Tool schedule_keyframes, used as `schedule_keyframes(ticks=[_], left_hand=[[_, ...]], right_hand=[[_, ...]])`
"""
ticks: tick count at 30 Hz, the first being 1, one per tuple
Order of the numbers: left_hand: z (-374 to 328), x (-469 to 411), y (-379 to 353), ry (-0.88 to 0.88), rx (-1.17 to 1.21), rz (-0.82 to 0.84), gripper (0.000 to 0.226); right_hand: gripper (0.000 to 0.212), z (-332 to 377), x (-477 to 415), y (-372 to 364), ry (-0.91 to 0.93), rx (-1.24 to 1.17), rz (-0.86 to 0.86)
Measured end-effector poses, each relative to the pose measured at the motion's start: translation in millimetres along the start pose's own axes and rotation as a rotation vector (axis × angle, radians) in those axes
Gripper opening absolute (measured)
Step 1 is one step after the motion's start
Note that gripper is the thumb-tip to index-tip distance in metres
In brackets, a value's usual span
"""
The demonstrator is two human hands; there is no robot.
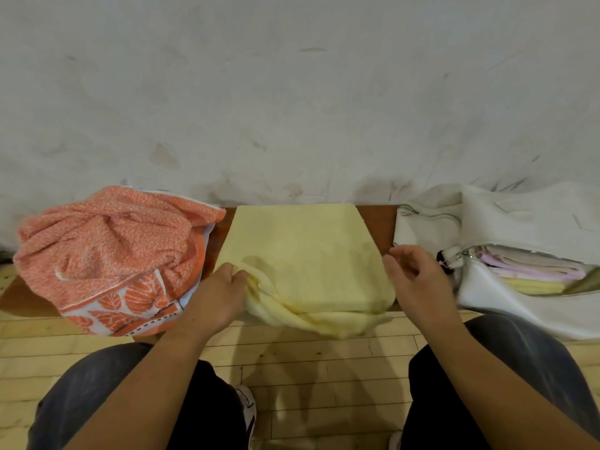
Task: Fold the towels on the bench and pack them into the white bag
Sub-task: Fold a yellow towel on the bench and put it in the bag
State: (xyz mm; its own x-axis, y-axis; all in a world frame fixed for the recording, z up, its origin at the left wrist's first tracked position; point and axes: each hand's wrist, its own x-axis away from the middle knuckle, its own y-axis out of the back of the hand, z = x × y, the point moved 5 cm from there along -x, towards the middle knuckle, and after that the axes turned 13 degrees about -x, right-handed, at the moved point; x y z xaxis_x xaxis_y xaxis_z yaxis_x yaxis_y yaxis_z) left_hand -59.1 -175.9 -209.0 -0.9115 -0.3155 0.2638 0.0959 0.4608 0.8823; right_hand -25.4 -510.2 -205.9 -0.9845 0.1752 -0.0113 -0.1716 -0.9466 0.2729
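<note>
A pale yellow terry towel (308,254) is laid on the brown wooden counter (376,222), its near-left edge pinched by the left grip (224,297). The right grip (412,277) is held released beside its right edge, near the unzipped white bag (519,219).

You face a scuffed grey-white plaster wall (292,92). A brown wooden bench (376,222) runs along it. Pale wood plank floor (308,368) below you, soft shadows.

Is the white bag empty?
No, folded pink and yellow towels lie inside the open white bag.
</note>
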Motion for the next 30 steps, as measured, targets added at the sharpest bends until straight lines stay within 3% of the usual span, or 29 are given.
schedule_keyframes(ticks=[4,6,8,10,12,14,16,17,19,21,26,30], left_hand=[[-1.4,4.3,11.3,0.027,0.143,-0.002,0.033],[-6.0,8.9,14.4,0.017,0.236,-0.019,0.033],[-15.9,16.5,19.3,-0.019,0.321,-0.028,0.031],[-21.5,22.2,21.4,-0.077,0.45,-0.005,0.015],[-26.1,30.5,22.2,-0.102,0.589,0.051,0.048],[-30.4,34.6,24.7,-0.119,0.744,0.081,0.064],[-35.1,43.1,31.4,-0.096,0.899,0.11,0.066],[-34.7,44.0,32.4,-0.085,0.977,0.125,0.057],[-35.8,47.9,38.9,-0.083,1.086,0.094,0.014],[-37.1,54.3,47.2,-0.114,1.111,0.03,0.011],[-36.1,76.2,71.2,-0.156,0.964,-0.094,0.013],[-30.7,90.0,84.0,-0.193,0.83,-0.131,0.022]], right_hand=[[0.062,-1.4,25.8,-29.0,0.113,0.543,0.484],[0.074,-1.9,39.3,-46.6,0.205,0.709,0.616],[0.079,-0.2,52.9,-62.0,0.229,0.647,0.667],[0.092,-1.8,65.5,-75.5,0.127,0.479,0.674],[0.101,-1.2,78.8,-90.8,0.008,0.308,0.675],[0.095,0.4,86.5,-104.9,-0.045,0.201,0.635],[0.069,2.1,87.6,-112.2,0.026,0.231,0.554],[0.052,4.1,86.9,-112.1,0.07,0.255,0.507],[0.024,9.3,84.3,-105.1,0.124,0.264,0.426],[0.009,14.3,78.8,-90.5,0.126,0.216,0.358],[0.027,25.5,64.6,-48.7,0.087,0.112,0.335],[0.018,37.6,50.9,-15.8,0.106,0.32,0.316]])
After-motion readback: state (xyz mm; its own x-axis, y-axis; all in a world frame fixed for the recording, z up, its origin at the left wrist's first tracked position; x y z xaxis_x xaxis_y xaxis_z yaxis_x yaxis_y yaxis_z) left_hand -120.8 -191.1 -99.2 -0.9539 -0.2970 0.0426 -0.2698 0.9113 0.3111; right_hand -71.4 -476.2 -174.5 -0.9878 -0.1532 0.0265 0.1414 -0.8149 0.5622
